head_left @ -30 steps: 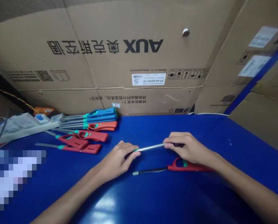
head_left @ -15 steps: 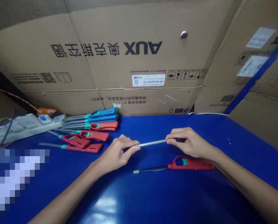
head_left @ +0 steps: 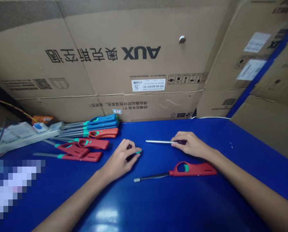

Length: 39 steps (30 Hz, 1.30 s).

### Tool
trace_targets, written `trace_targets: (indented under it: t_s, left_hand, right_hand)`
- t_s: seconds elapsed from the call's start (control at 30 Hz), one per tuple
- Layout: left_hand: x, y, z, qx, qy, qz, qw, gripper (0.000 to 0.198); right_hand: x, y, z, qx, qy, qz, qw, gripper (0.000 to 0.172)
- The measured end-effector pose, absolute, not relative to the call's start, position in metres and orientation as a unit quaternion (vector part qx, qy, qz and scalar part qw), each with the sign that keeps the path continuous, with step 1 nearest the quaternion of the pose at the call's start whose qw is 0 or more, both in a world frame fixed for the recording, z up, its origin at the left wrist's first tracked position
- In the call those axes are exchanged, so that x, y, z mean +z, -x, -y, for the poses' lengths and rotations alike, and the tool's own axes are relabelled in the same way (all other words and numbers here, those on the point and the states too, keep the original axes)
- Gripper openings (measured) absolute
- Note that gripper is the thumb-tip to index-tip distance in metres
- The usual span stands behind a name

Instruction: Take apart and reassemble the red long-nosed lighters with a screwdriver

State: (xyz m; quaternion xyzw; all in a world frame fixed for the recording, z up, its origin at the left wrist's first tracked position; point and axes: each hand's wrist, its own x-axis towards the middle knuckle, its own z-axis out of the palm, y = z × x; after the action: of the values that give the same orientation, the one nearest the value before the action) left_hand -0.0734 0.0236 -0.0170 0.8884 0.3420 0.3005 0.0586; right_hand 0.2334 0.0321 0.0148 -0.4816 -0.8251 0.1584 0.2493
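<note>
My right hand (head_left: 188,143) is closed on a slim silver metal rod (head_left: 158,141) that points left. A dark purplish part (head_left: 182,141) shows between its fingers. My left hand (head_left: 124,158) pinches a small green piece (head_left: 138,151) between thumb and forefinger, and something dark is partly hidden under its curled fingers. A gap separates the green piece from the rod's free end. On the table in front of both hands lies a red long-necked lighter (head_left: 194,169), its dark inner stem bare and ending in a grey tip.
Several lighters (head_left: 101,123) in blue, orange and red, with metal barrels and green collars, lie at the back left. Behind them is a power strip (head_left: 25,137) with plugs and wires. Cardboard walls (head_left: 134,109) border the blue table (head_left: 144,206) at the back and right.
The rod has come apart from the green piece in my left hand. That hand has shifted slightly left and the right hand has stayed on the rod. The whole view has shifted a little.
</note>
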Motion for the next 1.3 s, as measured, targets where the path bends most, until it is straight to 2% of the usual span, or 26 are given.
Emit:
trace_targets:
  t_s: [0.2, 0.33, 0.57, 0.8, 0.97, 1.13, 1.2, 1.3]
  left_hand:
    - [-0.019, 0.078, -0.024, 0.334, -0.873, -0.349, 0.063, 0.025]
    - [-0.018, 0.075, -0.021, 0.364, -0.857, -0.355, 0.079, 0.027]
    - [-0.008, 0.073, -0.015, 0.423, -0.813, -0.387, 0.102, 0.018]
    - [-0.007, 0.074, -0.015, 0.441, -0.79, -0.407, 0.124, 0.011]
    - [-0.009, 0.072, -0.009, 0.414, -0.803, -0.405, 0.141, 0.022]
    - [-0.011, 0.071, -0.004, 0.347, -0.833, -0.405, 0.144, 0.047]
    - [-0.01, 0.072, -0.003, 0.317, -0.849, -0.399, 0.141, 0.043]
    - [-0.004, 0.074, -0.002, 0.273, -0.871, -0.383, 0.142, 0.023]
  right_hand:
    - [0.01, -0.229, -0.026, 0.198, 0.456, 0.843, 0.206, 0.016]
    - [0.018, -0.212, -0.022, 0.199, 0.449, 0.845, 0.209, 0.021]
    - [0.043, -0.146, -0.016, 0.164, 0.406, 0.875, 0.206, 0.022]
    - [0.044, -0.105, -0.008, 0.125, 0.395, 0.89, 0.192, 0.019]
    - [0.039, -0.101, -0.013, 0.082, 0.446, 0.875, 0.173, 0.015]
    - [0.036, -0.128, -0.049, 0.043, 0.542, 0.827, 0.146, 0.02]
    - [0.034, -0.147, -0.069, 0.036, 0.591, 0.797, 0.122, 0.021]
    - [0.03, -0.173, -0.095, 0.032, 0.65, 0.754, 0.091, 0.025]
